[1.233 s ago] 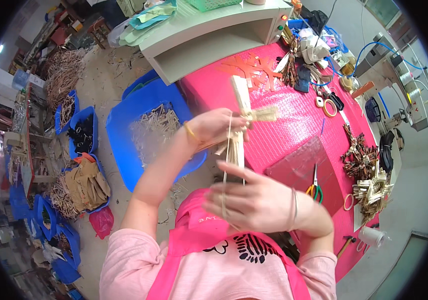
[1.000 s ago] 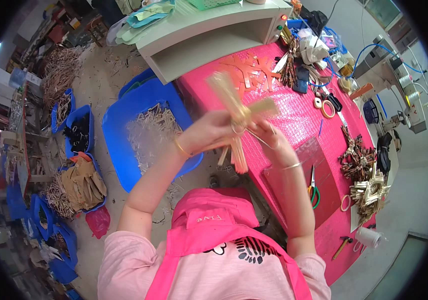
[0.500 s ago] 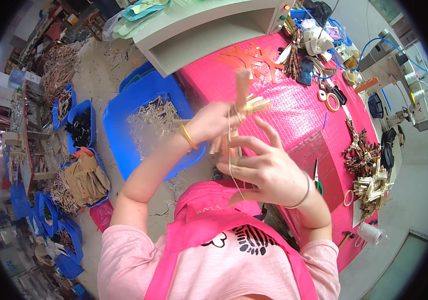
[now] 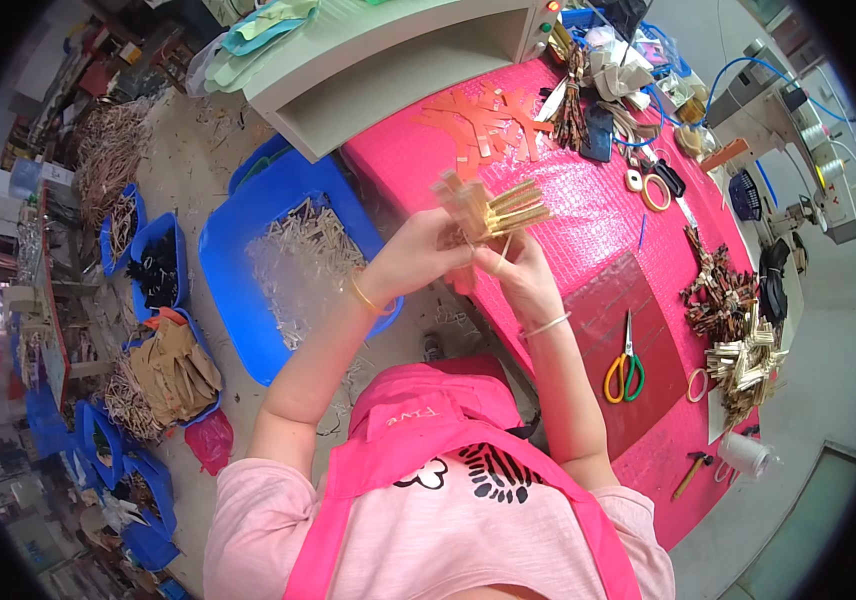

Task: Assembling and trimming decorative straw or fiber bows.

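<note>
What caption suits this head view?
Both hands, left and right, hold a straw bundle over a pink table.

A bundle of pale straw-coloured flat sticks (image 4: 493, 208), bound at the middle, fans out toward 2 o'clock and 11 o'clock. It is held upright-tilted in the air above the tabletop's near edge.

Left hand (image 4: 416, 258), right hand (image 4: 518, 275) raised together, fingers pinched closed.

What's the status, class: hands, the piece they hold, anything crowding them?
Left hand and right hand both grip the straw bundle. Held above the pink table. Nothing crowding.
</note>
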`<state>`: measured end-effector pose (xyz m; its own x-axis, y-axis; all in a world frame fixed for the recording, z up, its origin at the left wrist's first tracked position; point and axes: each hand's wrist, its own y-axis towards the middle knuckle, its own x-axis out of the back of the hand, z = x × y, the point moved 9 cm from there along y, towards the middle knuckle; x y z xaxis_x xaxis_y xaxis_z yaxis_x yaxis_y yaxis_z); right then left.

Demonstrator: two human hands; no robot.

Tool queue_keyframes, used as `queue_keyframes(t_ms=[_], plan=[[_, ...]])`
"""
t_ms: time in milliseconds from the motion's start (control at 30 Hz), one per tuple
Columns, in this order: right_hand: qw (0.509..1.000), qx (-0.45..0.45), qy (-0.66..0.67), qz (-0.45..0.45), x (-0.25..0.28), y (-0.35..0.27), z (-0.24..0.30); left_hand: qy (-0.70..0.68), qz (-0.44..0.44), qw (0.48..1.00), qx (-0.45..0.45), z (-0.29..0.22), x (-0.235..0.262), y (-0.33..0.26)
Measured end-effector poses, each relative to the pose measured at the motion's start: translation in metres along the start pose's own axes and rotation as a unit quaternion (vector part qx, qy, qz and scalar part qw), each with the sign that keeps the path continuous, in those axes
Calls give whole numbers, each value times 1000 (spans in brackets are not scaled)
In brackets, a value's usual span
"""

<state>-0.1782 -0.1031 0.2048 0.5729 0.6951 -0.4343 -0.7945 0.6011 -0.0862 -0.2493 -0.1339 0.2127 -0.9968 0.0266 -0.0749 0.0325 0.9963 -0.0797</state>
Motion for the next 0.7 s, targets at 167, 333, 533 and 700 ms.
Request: queue_keyframes(t_ms=[167, 333, 533, 700], plan=[[978, 91, 95, -161, 22, -6, -6, -9, 36, 999, -6, -13, -13, -3], [939, 154, 167, -259, 64, -12, 8, -321, -77, 942, 61, 8, 14, -23], [869, 219, -364, -252, 35, -27, 46, 353, -221, 879, -232, -81, -27, -35], [787, 270, -465, -303, 22, -40, 49, 210, -236, 923, -217, -36, -37, -9]])
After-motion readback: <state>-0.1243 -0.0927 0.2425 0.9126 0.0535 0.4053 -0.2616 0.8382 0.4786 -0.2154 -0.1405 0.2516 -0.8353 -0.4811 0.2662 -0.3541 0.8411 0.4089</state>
